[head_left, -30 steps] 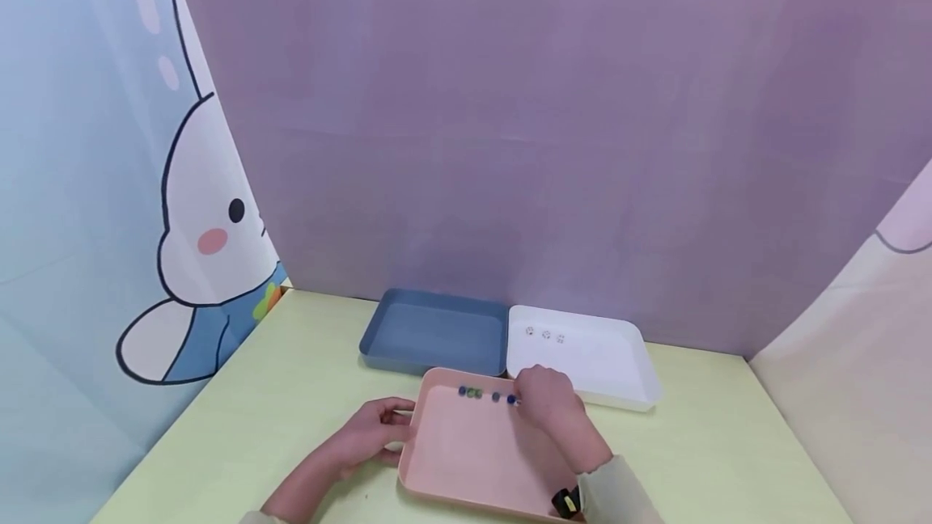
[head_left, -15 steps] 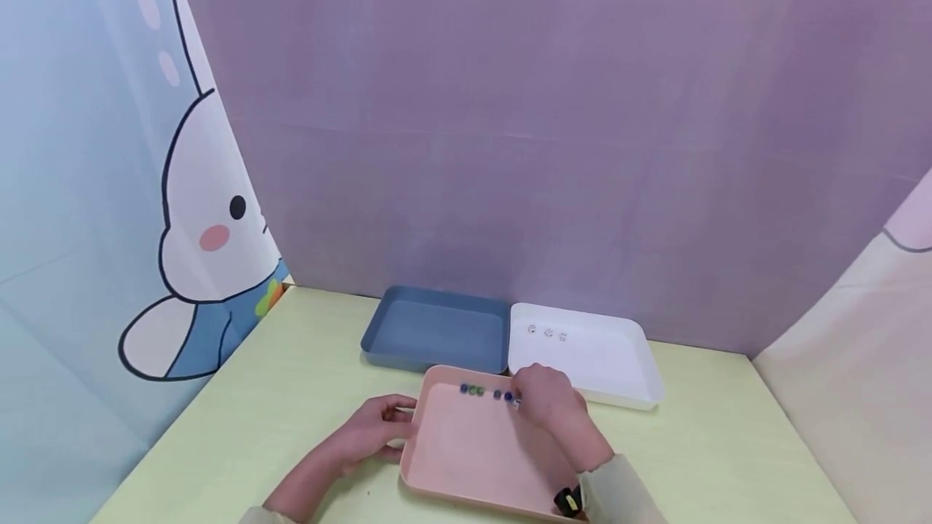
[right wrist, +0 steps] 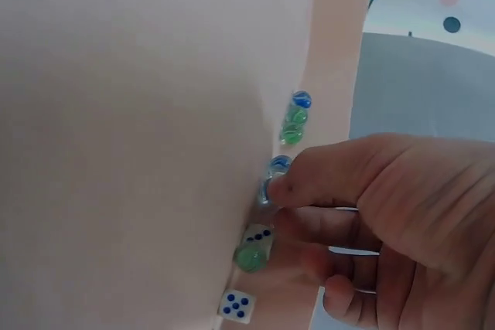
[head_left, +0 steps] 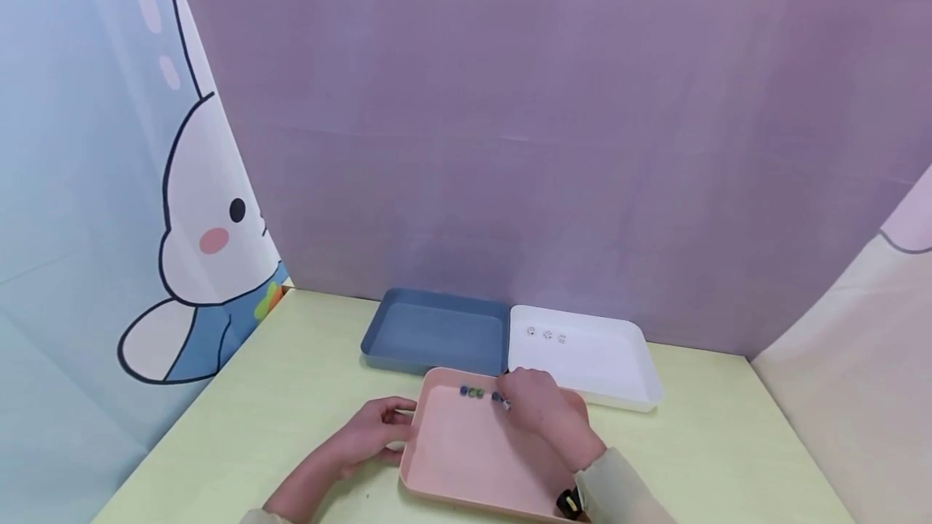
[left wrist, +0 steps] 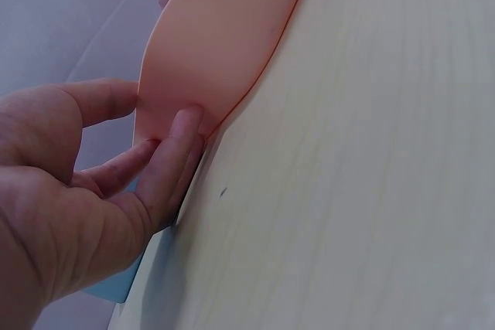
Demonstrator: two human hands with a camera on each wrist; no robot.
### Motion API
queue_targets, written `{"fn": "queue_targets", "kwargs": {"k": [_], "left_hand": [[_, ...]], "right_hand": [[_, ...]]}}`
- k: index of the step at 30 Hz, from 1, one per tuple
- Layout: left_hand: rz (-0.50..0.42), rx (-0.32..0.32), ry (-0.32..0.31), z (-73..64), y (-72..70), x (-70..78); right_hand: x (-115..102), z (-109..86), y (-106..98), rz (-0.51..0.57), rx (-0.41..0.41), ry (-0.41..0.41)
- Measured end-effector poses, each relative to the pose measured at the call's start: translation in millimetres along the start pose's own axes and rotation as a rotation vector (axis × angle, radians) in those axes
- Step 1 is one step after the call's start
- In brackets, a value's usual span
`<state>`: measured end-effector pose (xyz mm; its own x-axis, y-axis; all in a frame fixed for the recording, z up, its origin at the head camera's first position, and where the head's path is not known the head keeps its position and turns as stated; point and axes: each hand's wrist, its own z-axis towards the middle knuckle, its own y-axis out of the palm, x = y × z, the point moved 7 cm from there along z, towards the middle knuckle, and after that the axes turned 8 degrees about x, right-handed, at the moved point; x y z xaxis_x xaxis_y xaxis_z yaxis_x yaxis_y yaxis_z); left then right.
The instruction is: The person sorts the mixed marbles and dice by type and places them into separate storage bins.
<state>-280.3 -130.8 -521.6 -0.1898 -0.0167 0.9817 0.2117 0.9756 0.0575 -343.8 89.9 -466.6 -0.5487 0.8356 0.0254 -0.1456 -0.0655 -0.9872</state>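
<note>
My left hand (head_left: 371, 431) holds the left side of a pink tray (head_left: 455, 479), thumb at the rim and fingers against the outer wall (left wrist: 224, 44). In the tray, my right hand (head_left: 539, 407) pinches a blue-streaked glass marble (right wrist: 267, 192) at the far wall, its thumb partly covering it. Another blue marble (right wrist: 280, 163) is right beside that one. Further along the wall sit a blue marble (right wrist: 302, 99) and two green marbles (right wrist: 293, 134) in a row. On the other side are a green marble (right wrist: 250, 257) and two white dice with blue dots (right wrist: 236, 307).
Behind the pink tray, a blue tray (head_left: 437, 334) stands on the left and a white tray (head_left: 612, 354) on the right, side by side. Several small white dice (head_left: 548, 335) lie in the white one. A purple curtain (head_left: 473, 144) hangs behind the pale table (head_left: 306, 354).
My right hand has slid a little left along the tray's far wall, bringing the marble at its fingertips up to the neighbouring blue one. My left hand stays in place.
</note>
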Motion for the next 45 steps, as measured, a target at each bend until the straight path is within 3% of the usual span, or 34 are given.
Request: {"fn": "queue_targets", "kwargs": {"k": [8,18,25,33,45], "left_hand": [[0.003,0.004,-0.005,0.9,0.1,-0.8],[0.014,0.007,0.0,1.9,0.7,0.7],[0.015,0.004,-0.007,0.8,1.1,0.8],[0.016,0.009,-0.008,0.6,0.1,0.4],[0.013,0.007,-0.009,-0.2,0.0,0.2]], "right_hand": [[2.2,-1.7,-8.9,0.15,-0.005,-0.012],[15.2,-0.7,-28.5,0.304,0.191,-0.065],[26.4,-2.9,-23.6,0.446,0.247,-0.008],[43.2,-4.5,-20.5,0.65,0.312,0.12],[58.3,-6.7,-22.0,0.739,0.388,0.212]]}}
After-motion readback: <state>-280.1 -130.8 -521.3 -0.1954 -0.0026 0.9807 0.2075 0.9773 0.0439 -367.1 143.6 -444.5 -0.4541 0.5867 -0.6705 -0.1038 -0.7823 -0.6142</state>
